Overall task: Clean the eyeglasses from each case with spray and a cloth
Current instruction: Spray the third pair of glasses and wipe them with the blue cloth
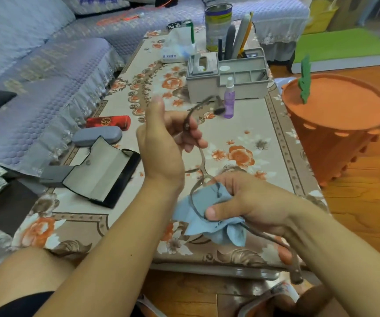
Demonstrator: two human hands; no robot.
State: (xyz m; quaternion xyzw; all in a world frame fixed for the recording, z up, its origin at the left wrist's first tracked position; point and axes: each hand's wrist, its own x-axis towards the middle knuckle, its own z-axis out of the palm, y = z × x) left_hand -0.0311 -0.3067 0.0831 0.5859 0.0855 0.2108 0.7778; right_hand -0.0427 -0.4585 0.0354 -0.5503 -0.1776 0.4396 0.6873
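Currently my left hand (161, 143) grips the eyeglasses (201, 156) while my right hand (241, 202) pinches the blue cloth (207, 216) around one lens. Judging by the open case (99, 170), this is the first pair; the grey case (97, 136) and red case (108, 122) lie closed on the worktop (276, 156).

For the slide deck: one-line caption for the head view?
Left hand holds the eyeglasses while the right hand wipes a lens with a blue cloth.

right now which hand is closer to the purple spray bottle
Left. The left hand holds the eyeglasses just short of the spray bottle; the right hand, gripping the cloth, is nearer the person.
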